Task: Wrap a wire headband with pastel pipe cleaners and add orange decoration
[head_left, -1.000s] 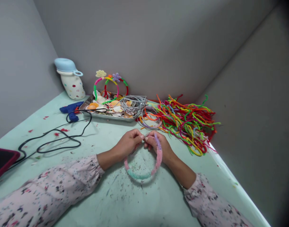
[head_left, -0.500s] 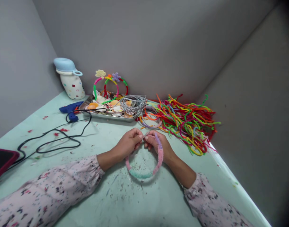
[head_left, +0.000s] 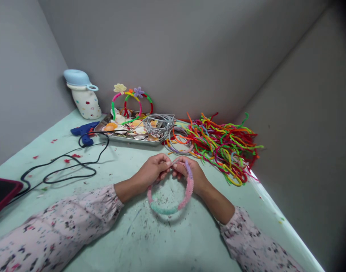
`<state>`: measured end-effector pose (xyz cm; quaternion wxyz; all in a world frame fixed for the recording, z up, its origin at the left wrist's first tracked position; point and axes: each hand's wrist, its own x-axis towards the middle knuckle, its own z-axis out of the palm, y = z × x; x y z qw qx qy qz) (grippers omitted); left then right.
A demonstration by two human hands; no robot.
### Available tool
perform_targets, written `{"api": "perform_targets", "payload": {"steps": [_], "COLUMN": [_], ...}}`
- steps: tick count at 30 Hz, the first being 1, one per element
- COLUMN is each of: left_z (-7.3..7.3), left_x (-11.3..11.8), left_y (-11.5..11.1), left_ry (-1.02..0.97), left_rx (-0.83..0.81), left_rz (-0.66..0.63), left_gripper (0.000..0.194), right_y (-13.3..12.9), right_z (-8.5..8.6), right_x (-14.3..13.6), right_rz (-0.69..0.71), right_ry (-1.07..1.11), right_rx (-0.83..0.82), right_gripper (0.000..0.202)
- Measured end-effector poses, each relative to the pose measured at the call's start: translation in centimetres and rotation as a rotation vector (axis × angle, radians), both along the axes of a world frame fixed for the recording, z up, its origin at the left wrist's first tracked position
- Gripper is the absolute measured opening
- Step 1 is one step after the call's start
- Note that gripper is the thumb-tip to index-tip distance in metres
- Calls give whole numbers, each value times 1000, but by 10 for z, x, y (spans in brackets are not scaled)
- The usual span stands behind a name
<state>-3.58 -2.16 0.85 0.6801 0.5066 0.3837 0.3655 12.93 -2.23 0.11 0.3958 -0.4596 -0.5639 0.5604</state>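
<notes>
A fuzzy ring [head_left: 165, 209] in pink, mint green and lilac hangs just above the table between my hands. My left hand [head_left: 158, 169] pinches the upper left end of the ring, where a thin pale strand shows at the fingertips. My right hand [head_left: 189, 172] is closed on the upper right part, beside the lilac section, with its thumb and fingers meeting near the left fingertips. The exact spot between the fingertips is too small to make out.
Behind my hands lie a metal tray [head_left: 133, 140] of shells, wire coils [head_left: 159, 124] and two flowered hoops [head_left: 113, 107]. Bright pipe cleaners [head_left: 226, 143] are heaped right. Left are a blue glue gun [head_left: 86, 130], black cable [head_left: 66, 155], bottle [head_left: 86, 104] and red-edged device [head_left: 4, 192].
The ring's lower part has swung slightly left and up. Both hands keep their pinch in nearly the same place.
</notes>
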Motion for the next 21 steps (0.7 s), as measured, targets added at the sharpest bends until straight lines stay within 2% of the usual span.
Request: {"api": "perform_targets", "payload": {"steps": [11, 21], "left_z": [9, 2], "left_x": [-1, -2], "left_y": [-1, 2], "left_ry": [-2, 34], "left_rx": [-20, 16], "left_rz": [-65, -96], "left_gripper": [19, 20], "right_y": [3, 5], "right_z": [-7, -5], "right_x": [3, 4], "right_rz": [-6, 20], "right_ry": [155, 186], "right_rx": [-41, -95], "right_gripper": [16, 14]}}
